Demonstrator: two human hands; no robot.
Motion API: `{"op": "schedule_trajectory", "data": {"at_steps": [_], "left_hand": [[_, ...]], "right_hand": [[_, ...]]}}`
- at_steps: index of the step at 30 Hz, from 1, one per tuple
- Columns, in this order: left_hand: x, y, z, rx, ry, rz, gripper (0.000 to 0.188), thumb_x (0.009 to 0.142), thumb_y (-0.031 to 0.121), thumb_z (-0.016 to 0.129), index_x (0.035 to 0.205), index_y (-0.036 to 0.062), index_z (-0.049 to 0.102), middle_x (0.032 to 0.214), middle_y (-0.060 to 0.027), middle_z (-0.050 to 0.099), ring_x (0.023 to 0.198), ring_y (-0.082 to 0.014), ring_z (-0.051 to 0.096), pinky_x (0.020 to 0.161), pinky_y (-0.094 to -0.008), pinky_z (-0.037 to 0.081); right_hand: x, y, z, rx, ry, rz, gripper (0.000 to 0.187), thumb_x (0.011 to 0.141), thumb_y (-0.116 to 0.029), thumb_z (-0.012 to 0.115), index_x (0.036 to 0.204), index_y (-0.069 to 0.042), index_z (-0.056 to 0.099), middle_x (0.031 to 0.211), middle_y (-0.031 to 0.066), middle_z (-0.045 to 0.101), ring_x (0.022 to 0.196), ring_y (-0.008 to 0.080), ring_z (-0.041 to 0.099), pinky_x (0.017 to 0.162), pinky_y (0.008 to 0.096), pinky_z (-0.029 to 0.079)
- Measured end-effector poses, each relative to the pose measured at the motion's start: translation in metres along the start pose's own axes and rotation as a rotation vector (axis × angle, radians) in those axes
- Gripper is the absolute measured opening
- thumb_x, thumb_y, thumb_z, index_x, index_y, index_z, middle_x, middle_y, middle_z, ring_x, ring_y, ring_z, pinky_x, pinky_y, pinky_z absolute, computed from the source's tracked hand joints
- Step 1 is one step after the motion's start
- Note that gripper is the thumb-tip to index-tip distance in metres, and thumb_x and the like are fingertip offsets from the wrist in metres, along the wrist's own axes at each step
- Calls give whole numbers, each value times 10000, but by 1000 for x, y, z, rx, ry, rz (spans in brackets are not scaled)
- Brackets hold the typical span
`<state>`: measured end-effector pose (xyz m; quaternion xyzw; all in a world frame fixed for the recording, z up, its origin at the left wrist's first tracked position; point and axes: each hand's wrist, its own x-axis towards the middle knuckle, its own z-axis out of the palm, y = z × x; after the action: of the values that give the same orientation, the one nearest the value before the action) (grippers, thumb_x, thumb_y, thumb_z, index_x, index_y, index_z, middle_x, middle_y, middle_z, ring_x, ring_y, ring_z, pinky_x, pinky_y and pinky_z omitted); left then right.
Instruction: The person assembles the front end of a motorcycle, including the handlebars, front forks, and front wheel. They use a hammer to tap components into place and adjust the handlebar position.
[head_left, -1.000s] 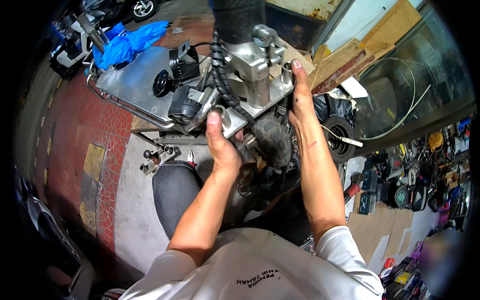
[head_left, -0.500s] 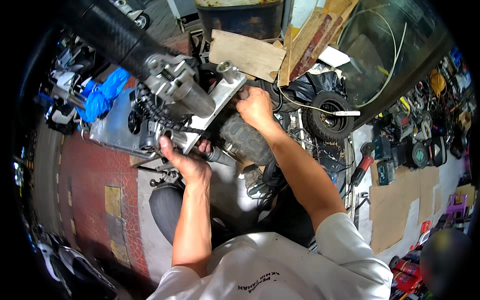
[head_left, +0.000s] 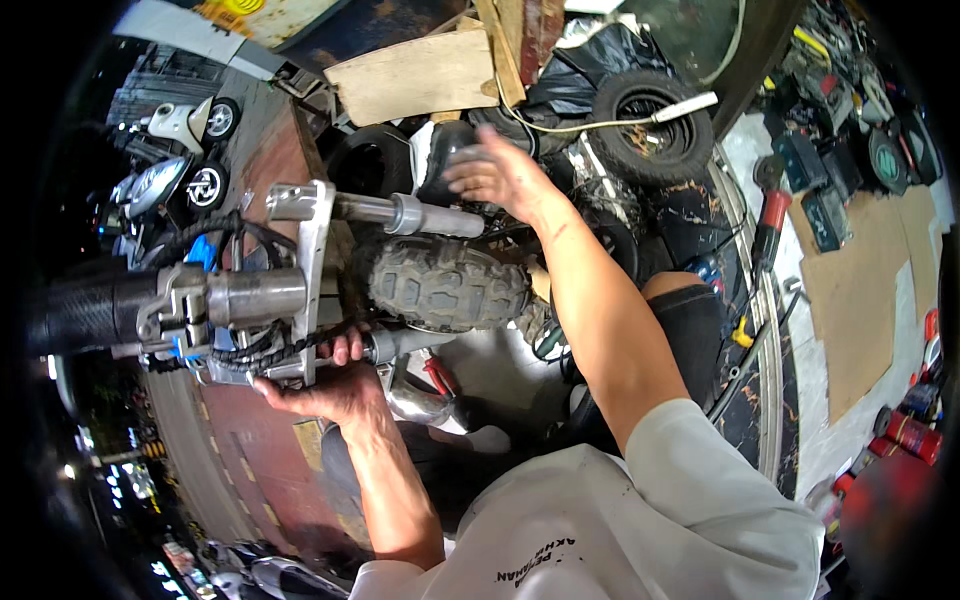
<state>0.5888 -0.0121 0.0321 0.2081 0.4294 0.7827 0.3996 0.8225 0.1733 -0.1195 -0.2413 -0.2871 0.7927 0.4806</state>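
A scooter's front end lies before me, its thick black stem (head_left: 90,305) pointing left. A metal clamp plate (head_left: 318,250) crosses it and carries two fork legs, with a knobby tyre (head_left: 445,285) between them. My left hand (head_left: 340,388) is wrapped round the near end of the plate, beside the near fork leg (head_left: 405,342). Beyond the far fork leg (head_left: 440,217), my right hand (head_left: 505,178) is in the air with its fingers apart, holding nothing. Black cables (head_left: 250,355) run along the stem near the plate.
Past the scooter lie a wooden board (head_left: 415,78), a loose wheel (head_left: 655,125) and a white power strip (head_left: 685,107). To the right are a red-and-black power tool (head_left: 772,205) and cardboard (head_left: 850,300). Red-handled pliers (head_left: 438,375) lie below the tyre. Parked scooters (head_left: 180,150) stand far left.
My right hand has let go of the fork and opened. The scooter's front end now lies more level across the view, stem to the left. My left hand keeps its hold; the view has shifted.
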Motion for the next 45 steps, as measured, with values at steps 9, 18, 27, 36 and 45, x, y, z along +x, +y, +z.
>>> {"op": "schedule_trajectory", "data": {"at_steps": [9, 18, 27, 36, 45], "left_hand": [[-2, -3, 10, 101, 43, 62, 720, 824, 800, 553, 1102, 138, 604, 781, -14, 527, 502, -150, 369, 493, -308, 338], [3, -4, 1, 42, -37, 20, 756, 804, 818, 541, 1027, 97, 573, 726, -18, 413, 524, -163, 349, 536, -347, 347], [5, -13, 3, 190, 139, 76, 965, 778, 857, 452, 1217, 15, 621, 921, -138, 610, 774, -290, 560, 792, -536, 513], [17, -8, -12, 221, -34, 145, 780, 818, 794, 434, 901, 46, 638, 732, -85, 571, 590, -241, 528, 639, -387, 501], [18, -2, -12, 55, -225, -4, 769, 830, 858, 418, 785, 96, 513, 611, -18, 453, 471, -176, 417, 511, -340, 361]], "right_hand": [[30, 44, 20, 496, -253, 182, 1071, 834, -867, 551, 1536, -68, 423, 1367, 159, 579, 1249, 289, 593, 1050, 393, 493], [-35, -41, -3, -19, 366, -68, 970, 927, -699, 617, 1485, 74, 438, 1411, 306, 578, 1313, 407, 569, 1159, 525, 380], [-359, -186, -34, -773, 587, -917, 338, 1033, -345, 568, 989, -36, 698, 910, 73, 707, 873, 211, 656, 797, 347, 485], [-593, 161, -98, -1085, 1415, 576, 433, 893, -409, 728, 1085, -21, 713, 1015, 255, 733, 1015, 444, 696, 892, 509, 547], [-637, 361, -96, -1367, 1254, 854, 444, 844, -389, 743, 1177, -124, 614, 1111, 178, 630, 972, 428, 694, 774, 538, 566]]}}
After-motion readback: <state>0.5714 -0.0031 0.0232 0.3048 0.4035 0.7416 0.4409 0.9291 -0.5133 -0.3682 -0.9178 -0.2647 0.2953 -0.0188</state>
